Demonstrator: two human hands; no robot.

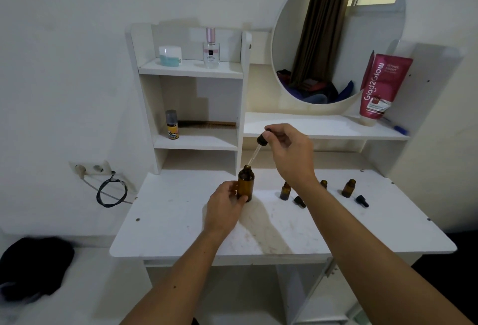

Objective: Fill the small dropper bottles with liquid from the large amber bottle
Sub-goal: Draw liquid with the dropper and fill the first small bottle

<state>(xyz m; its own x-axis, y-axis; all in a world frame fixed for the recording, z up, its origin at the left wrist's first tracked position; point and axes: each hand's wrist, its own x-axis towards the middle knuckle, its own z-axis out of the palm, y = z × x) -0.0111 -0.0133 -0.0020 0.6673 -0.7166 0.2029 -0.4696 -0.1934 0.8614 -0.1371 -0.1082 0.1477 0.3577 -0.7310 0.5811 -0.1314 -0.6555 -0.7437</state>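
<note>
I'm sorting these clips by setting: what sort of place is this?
Probably a bedroom dressing table at home: a round mirror, a perfume bottle on a shelf, and a pink cosmetic tube beside the mirror.

- The white vanity table (181, 229) has a scuffed, stained top; on it stands the large amber bottle (246, 182), upright near the middle
- To its right stand three small dropper bottles, uncapped: one (284, 191) just beside it, one (323, 184) partly hidden behind a forearm, one (348, 188) further right
- Two black dropper caps lie on their sides on the tabletop: one (300, 201) near the first small bottle; the other (362, 200) by the rightmost
</note>
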